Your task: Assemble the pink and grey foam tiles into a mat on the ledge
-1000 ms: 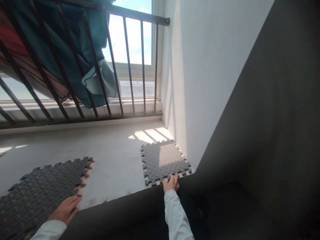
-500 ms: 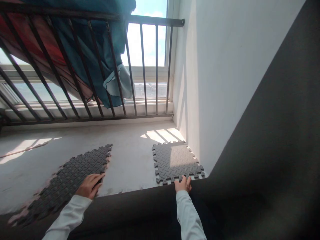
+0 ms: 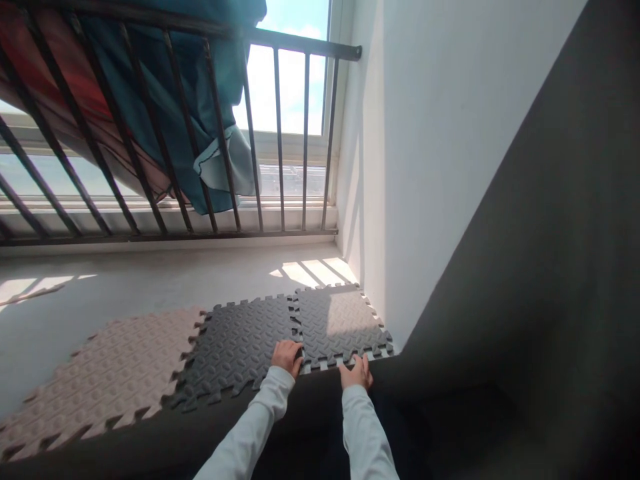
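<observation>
Below the fingertips, both sleeved forearms are swallowed by shadow. The left hand (image 3: 287, 356) is laid flat, fingers together, on the dark mat (image 3: 235, 347); the right hand (image 3: 356, 372) is pressed, fingers slightly spread, on the corner mat (image 3: 340, 323).

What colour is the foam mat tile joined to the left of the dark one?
Pale pinkish beige foam mat tile, seen in the head view.

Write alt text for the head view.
Left hand and right hand press two dark interlocking foam mats, the middle mat and the corner mat, at their seam on a concrete floor; railing behind.
</observation>
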